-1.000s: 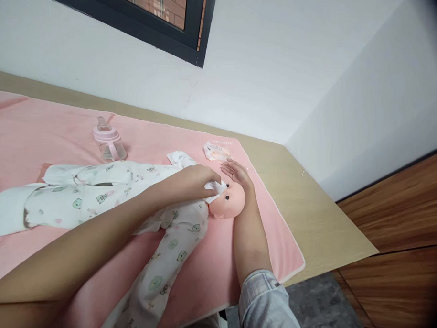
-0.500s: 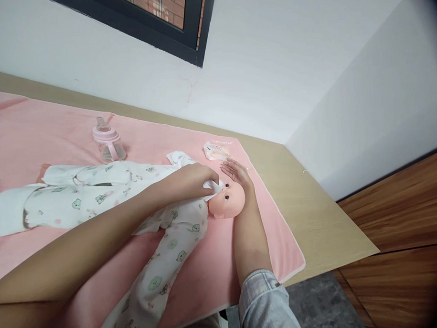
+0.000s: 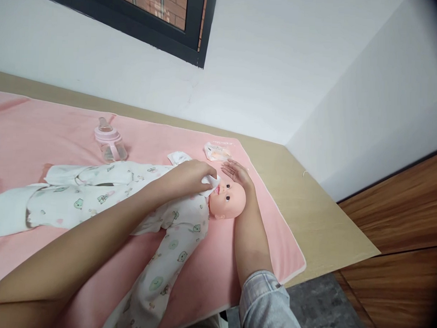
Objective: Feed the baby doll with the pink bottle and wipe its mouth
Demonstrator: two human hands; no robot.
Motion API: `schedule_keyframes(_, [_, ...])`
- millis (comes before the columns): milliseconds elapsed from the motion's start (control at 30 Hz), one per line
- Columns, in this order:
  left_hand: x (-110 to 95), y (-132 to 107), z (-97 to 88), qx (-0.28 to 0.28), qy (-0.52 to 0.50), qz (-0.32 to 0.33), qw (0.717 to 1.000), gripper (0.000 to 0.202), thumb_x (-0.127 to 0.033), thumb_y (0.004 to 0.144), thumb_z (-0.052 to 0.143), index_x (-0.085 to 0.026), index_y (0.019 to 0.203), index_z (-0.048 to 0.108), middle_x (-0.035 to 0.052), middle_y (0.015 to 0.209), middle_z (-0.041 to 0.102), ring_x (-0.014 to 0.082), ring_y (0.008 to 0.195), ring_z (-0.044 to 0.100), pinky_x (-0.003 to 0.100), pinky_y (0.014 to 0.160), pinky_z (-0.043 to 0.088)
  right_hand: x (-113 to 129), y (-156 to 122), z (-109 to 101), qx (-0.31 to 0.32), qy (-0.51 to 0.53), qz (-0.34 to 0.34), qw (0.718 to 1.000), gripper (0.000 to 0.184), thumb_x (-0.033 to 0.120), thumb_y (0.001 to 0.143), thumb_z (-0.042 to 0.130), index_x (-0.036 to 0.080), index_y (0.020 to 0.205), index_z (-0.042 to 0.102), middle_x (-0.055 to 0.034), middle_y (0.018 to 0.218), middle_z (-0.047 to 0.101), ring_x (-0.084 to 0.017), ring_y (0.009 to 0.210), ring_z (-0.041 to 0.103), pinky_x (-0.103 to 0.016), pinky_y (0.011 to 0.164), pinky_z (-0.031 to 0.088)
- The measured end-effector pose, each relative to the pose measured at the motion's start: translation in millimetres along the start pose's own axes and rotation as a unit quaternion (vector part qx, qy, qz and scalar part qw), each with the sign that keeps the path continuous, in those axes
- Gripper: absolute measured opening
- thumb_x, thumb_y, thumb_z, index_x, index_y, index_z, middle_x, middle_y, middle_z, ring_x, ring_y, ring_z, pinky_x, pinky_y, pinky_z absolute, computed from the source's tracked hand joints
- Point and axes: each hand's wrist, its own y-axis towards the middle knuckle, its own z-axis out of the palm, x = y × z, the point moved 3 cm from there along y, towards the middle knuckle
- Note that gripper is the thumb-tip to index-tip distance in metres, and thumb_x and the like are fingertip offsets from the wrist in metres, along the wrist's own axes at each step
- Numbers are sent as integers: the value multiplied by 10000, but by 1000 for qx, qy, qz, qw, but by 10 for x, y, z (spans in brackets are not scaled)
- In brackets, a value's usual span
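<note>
A baby doll (image 3: pixel 227 201) lies on its back on a pink blanket (image 3: pixel 200 273), dressed in a white printed sleepsuit (image 3: pixel 95 200). Its bald head points right and its face is turned up. My left hand (image 3: pixel 196 176) pinches a white tissue (image 3: pixel 211 182) at the doll's chin, just below the mouth. Beyond the head, my right hand (image 3: pixel 237 174) is held with its fingers stretched out. The right wrist and forearm run along the crown of the doll's head. My left forearm passes over the sleepsuit and hides part of the doll's body.
A pink-lidded baby bottle (image 3: pixel 110 143) stands on the blanket past the doll's legs. Near my right fingertips lies a small clear plastic packet (image 3: pixel 217 152). The wooden tabletop (image 3: pixel 309 220) ends at the right, by wood-grain panels (image 3: pixel 410 214). A wall with a dark-framed window (image 3: pixel 194 39) rises behind.
My left hand has drawn the tissue slightly left, off the doll's mouth to the chin, so the mouth now shows. My right hand has stayed beside the head.
</note>
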Motion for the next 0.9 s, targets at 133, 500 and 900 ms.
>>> schedule_keyframes(133, [15,8,-3,-15,8,3,1000,217,-252,784,521,-215,900,701,41,859,715,235,800,646,268,639,418,-1,-1,-1,7,-1,-2,1000,212,169,790,669,200,995,624,-40,934,741,-164,898,722,-353,990,558])
schedule_keyframes(500, [28,46,67,-36,19,5,999,265,-247,834,502,-203,973,723,66,968,717,256,930,648,285,755,453,37,-65,49,-14,-18,2,1000,249,197,771,681,205,1010,611,-50,959,741,-177,973,706,-354,1006,532])
schedule_keyframes(900, [-51,2,-1,-39,-29,18,999,251,-207,856,507,-256,937,739,-26,969,719,192,910,636,261,737,437,66,-58,65,-23,-21,8,999,276,171,738,711,199,994,613,-32,940,749,-168,964,708,-316,941,573])
